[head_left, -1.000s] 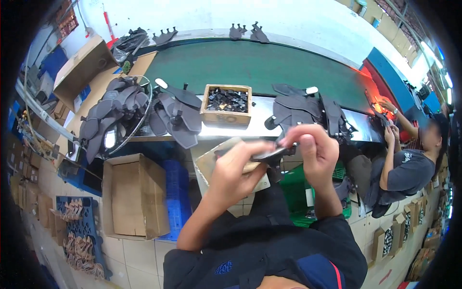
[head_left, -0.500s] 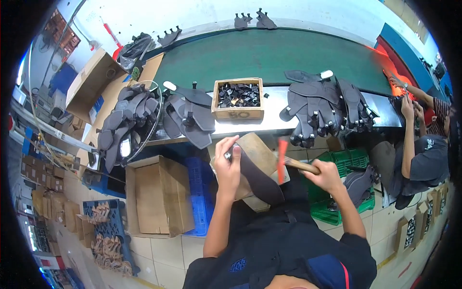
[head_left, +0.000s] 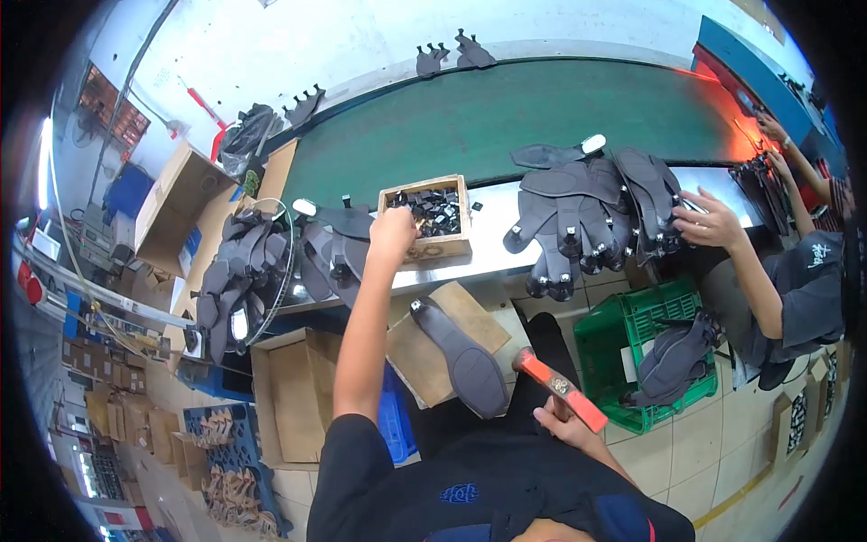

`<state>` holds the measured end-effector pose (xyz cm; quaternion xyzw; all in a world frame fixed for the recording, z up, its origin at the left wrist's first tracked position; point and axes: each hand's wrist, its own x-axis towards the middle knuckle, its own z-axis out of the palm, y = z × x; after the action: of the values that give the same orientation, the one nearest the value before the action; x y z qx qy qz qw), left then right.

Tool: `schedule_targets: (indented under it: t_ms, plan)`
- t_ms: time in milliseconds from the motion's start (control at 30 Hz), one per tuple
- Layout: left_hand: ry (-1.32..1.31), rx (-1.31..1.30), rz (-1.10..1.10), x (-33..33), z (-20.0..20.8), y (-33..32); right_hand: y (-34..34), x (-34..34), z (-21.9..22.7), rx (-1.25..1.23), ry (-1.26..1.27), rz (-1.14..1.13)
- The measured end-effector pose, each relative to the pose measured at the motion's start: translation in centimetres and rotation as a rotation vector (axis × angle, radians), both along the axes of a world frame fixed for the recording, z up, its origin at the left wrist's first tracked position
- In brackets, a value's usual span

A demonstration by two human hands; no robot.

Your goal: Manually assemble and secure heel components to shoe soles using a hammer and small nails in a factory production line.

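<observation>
My left hand (head_left: 395, 231) reaches over the near left edge of a wooden box (head_left: 440, 247) filled with small black pieces (head_left: 437, 210). Its fingers are bent down and together at the pieces; what they pinch, if anything, is hidden. My right hand (head_left: 567, 426) is closed around the handle of a hammer (head_left: 560, 388) with an orange-red head, held low in front of my body. A dark grey shoe sole with a heel (head_left: 462, 359) lies by itself on a tan board (head_left: 411, 361) at my lap, left of the hammer and touched by neither hand.
More grey soles lie piled on the metal bench at left (head_left: 237, 271) and right (head_left: 578, 203). Behind runs a green conveyor belt (head_left: 488, 108). A green crate (head_left: 623, 339) stands at right, a cardboard box (head_left: 293, 397) at left. A co-worker's hand (head_left: 712, 219) touches the right pile.
My left hand has let go of the sole, now lying on the board, and moved up to the wooden box. My right hand has lowered the hammer toward my body.
</observation>
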<state>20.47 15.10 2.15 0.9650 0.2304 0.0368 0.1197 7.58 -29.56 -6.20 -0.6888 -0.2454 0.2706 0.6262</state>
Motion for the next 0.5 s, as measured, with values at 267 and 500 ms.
schedule_targets:
  t_ms: [267, 500]
  plan:
    - [0.197, 0.255, -0.087, 1.9, 1.3, 0.8, 5.7, 4.5, 3.3, 0.269, -0.029, -0.040]
    - [-0.585, -0.818, 0.021, -6.6, 6.1, -7.3, 6.8, 8.2, 9.8, 0.414, 0.088, 0.022]
